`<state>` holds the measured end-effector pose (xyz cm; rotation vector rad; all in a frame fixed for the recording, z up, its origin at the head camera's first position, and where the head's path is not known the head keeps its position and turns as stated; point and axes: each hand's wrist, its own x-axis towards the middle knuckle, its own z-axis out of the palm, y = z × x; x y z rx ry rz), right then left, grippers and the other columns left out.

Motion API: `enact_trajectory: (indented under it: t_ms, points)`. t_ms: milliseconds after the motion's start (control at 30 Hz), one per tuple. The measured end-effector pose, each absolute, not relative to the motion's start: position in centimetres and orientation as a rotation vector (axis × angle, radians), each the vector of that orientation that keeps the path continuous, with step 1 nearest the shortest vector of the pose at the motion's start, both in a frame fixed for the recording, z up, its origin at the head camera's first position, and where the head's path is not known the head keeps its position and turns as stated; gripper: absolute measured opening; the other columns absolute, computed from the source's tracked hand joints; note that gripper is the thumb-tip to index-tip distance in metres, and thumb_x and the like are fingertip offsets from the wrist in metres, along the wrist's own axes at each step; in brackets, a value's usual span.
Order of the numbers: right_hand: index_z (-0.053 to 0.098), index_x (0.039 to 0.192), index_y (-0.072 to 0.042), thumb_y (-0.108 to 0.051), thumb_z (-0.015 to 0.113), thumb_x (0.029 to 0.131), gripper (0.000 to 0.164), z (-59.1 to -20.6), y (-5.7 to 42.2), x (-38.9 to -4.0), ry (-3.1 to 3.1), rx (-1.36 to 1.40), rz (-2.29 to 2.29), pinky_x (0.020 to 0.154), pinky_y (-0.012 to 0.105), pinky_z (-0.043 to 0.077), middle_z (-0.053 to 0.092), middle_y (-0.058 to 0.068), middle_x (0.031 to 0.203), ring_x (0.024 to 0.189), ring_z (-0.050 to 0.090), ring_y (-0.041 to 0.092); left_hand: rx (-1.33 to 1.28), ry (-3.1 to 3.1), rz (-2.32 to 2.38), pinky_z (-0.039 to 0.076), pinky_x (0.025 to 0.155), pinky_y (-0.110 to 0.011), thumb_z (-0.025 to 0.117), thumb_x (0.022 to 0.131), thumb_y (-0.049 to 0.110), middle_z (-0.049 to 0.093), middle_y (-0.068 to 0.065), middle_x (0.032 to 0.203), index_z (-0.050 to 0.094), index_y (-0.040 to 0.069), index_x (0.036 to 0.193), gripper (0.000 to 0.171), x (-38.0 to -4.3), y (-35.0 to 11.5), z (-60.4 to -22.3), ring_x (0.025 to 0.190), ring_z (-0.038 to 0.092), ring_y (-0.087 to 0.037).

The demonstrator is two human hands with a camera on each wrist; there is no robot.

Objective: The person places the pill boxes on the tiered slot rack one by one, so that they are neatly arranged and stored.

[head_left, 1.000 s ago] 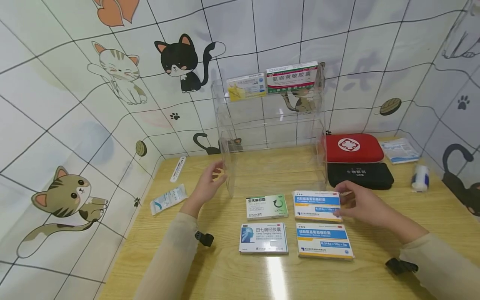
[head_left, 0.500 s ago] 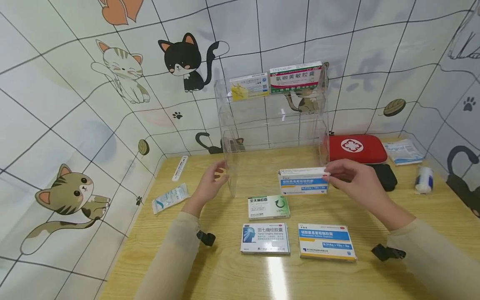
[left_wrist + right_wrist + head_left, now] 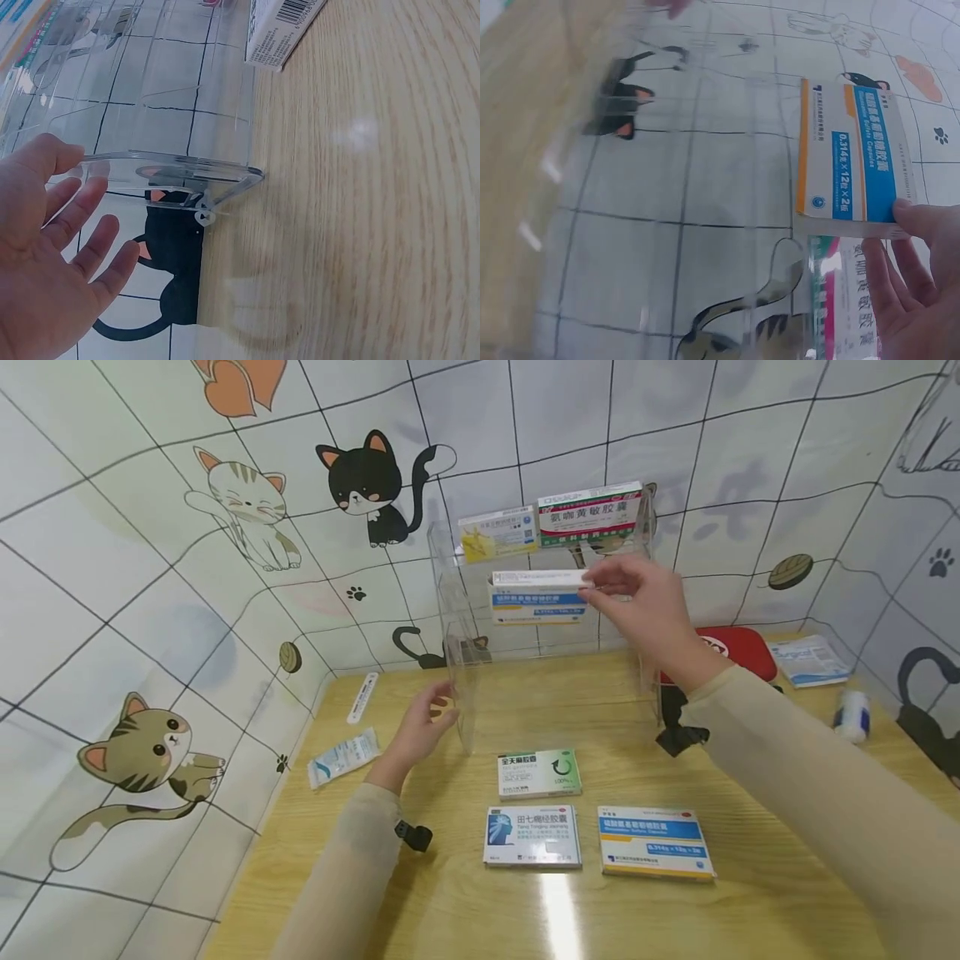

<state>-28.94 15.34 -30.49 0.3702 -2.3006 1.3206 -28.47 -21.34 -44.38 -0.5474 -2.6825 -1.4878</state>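
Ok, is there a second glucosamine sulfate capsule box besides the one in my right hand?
Yes, a blue-and-white box matching the held box lies on the wooden table.

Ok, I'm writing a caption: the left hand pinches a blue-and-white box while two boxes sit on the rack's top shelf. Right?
Not quite: the head view shows the right hand pinching the blue-and-white box. The rest stands.

The right arm [image 3: 802, 764] hides most of the black case [image 3: 669, 700] and part of the red case [image 3: 742, 652]; the right hand [image 3: 924, 304] is cut off in the right wrist view (where the desk [image 3: 540, 172] is blurred).
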Motion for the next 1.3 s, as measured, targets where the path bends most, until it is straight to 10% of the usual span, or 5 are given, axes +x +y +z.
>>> enact_trajectory:
  t_ms: [767, 1300]
  points:
    - [0.072, 0.121, -0.017, -0.023, 0.071, 0.098, 0.024, -30.9, 9.2, -37.3, -2.304, 0.42, 1.433, 0.099, 0.031, 0.058, 0.071, 0.002, 0.128, 0.111, 0.071, 0.015, -0.555, -2.687, -1.415, 0.048, 0.107, -0.057, 0.064, 0.1, 0.004, 0.058, -0.02, 0.136, 0.049, 0.004, 0.147, 0.05, -28.4, -21.3, -44.4, 0.122, 0.055, -0.038]
    - [0.075, 0.114, -0.009, -0.011, 0.077, 0.092, 0.022, -37.8, 15.7, -25.6, -2.375, 0.454, 1.178, 0.11, 0.059, 0.046, 0.066, 0.009, 0.134, 0.133, 0.054, 0.031, -0.565, -2.68, -1.417, 0.047, 0.108, -0.061, 0.064, 0.099, 0.003, 0.057, -0.026, 0.137, 0.049, 0.003, 0.147, 0.051, -28.3, -21.5, -44.4, 0.123, 0.055, -0.041]
